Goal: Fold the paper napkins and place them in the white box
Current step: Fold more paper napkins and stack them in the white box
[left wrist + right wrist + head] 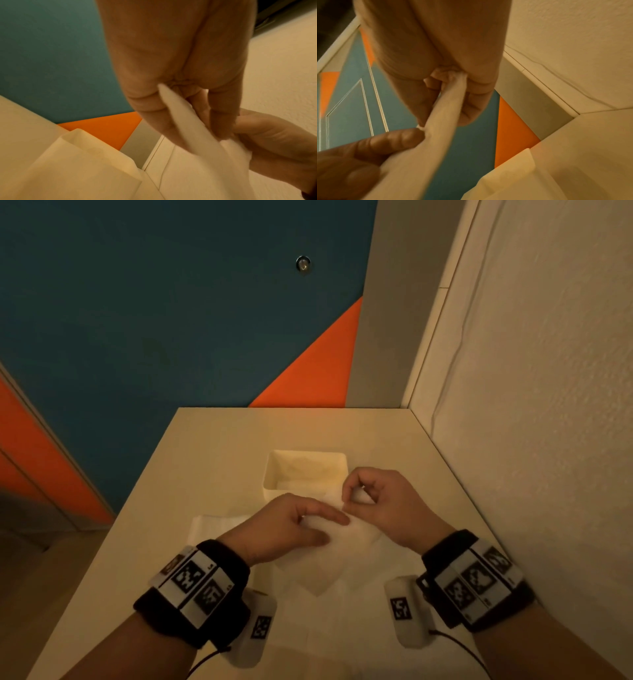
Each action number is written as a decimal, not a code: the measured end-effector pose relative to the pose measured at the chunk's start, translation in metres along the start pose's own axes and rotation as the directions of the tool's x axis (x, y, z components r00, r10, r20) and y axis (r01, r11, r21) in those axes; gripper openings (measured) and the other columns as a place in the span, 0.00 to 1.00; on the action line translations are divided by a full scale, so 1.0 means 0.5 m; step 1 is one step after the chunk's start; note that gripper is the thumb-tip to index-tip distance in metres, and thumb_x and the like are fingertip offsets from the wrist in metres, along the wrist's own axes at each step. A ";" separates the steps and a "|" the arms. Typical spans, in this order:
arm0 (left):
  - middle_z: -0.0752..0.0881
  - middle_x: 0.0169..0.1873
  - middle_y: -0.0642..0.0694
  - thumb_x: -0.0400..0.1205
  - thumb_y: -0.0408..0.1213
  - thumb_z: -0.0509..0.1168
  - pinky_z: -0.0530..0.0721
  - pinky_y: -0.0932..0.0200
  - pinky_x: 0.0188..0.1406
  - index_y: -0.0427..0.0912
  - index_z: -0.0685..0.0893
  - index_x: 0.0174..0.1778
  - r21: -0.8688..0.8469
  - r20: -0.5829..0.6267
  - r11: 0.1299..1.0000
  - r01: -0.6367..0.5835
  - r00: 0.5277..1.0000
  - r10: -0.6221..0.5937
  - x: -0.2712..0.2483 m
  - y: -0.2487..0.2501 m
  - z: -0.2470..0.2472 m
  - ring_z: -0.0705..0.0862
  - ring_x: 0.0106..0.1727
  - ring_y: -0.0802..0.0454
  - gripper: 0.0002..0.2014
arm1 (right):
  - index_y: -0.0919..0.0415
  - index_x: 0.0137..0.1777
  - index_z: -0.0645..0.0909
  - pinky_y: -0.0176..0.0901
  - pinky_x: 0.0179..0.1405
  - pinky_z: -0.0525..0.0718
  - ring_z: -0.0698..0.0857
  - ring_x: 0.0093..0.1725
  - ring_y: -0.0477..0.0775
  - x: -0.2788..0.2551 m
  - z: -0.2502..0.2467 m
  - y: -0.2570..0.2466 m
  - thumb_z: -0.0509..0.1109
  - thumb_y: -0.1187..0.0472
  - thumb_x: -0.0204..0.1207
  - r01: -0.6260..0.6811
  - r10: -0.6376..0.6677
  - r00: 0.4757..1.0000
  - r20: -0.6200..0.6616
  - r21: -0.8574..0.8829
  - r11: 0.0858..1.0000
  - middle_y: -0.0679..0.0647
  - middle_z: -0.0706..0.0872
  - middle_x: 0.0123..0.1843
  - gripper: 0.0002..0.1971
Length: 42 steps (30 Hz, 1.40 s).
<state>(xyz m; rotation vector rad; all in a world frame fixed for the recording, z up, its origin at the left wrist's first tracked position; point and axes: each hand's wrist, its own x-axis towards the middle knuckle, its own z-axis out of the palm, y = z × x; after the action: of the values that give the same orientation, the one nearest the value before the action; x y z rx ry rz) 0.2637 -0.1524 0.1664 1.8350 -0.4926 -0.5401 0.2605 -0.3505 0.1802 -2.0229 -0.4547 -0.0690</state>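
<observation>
Both hands, left hand (291, 523) and right hand (383, 505), are pinching one napkin (346, 537) lifted above the table (219, 446) just before the box (305, 470), apparently mid-fold; next move likely needs edges matched, then creased.

box (274, 470) near wall partly behind left hand (291, 529) & right hand (387, 505), contents too washed out to tell; napkin (342, 549) upper part hidden under both hands; flat sheets (212, 529) cut by bottom edge; wrist views motion-blurred; right-hand fingertips buried in napkin fold
</observation>
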 end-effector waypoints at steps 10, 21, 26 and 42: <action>0.84 0.55 0.49 0.75 0.20 0.68 0.88 0.54 0.45 0.51 0.87 0.52 -0.316 -0.465 0.948 0.040 0.864 -0.192 -0.058 -0.088 -0.048 0.85 0.49 0.47 0.20 | 0.52 0.61 0.76 0.32 0.49 0.75 0.77 0.54 0.46 -0.061 0.021 0.171 0.76 0.64 0.71 -0.439 0.483 0.875 0.044 -0.351 0.827 0.48 0.78 0.59 0.21; 0.84 0.56 0.40 0.73 0.22 0.71 0.84 0.40 0.56 0.52 0.87 0.49 -0.284 -0.489 0.897 0.338 0.754 -0.439 -0.155 -0.194 -0.110 0.83 0.54 0.38 0.18 | 0.45 0.77 0.62 0.54 0.70 0.69 0.65 0.73 0.55 -0.118 0.061 0.250 0.82 0.50 0.61 -0.199 0.622 0.743 0.248 -0.805 0.559 0.45 0.64 0.74 0.45; 0.82 0.56 0.41 0.73 0.23 0.72 0.83 0.44 0.55 0.53 0.87 0.49 -0.222 -0.498 0.890 0.398 0.739 -0.455 -0.157 -0.208 -0.109 0.81 0.53 0.40 0.18 | 0.45 0.70 0.66 0.54 0.67 0.69 0.69 0.69 0.54 -0.114 0.063 0.250 0.83 0.48 0.60 -0.193 0.623 0.752 0.214 -0.833 0.519 0.45 0.71 0.69 0.40; 0.56 0.76 0.58 0.76 0.55 0.67 0.62 0.43 0.71 0.68 0.75 0.65 0.509 -0.588 0.561 0.653 0.740 -0.327 -0.137 -0.203 -0.082 0.56 0.74 0.44 0.21 | 0.46 0.68 0.75 0.52 0.69 0.61 0.75 0.68 0.52 -0.106 0.037 0.217 0.66 0.45 0.77 -0.140 0.628 0.740 0.241 -0.858 0.494 0.46 0.80 0.67 0.20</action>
<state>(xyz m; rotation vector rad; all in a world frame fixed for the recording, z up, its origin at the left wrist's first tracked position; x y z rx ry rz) 0.2396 -0.0507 0.0905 2.7864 0.2285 -0.3012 0.2463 -0.3946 0.0671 -3.0401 -0.2661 0.7605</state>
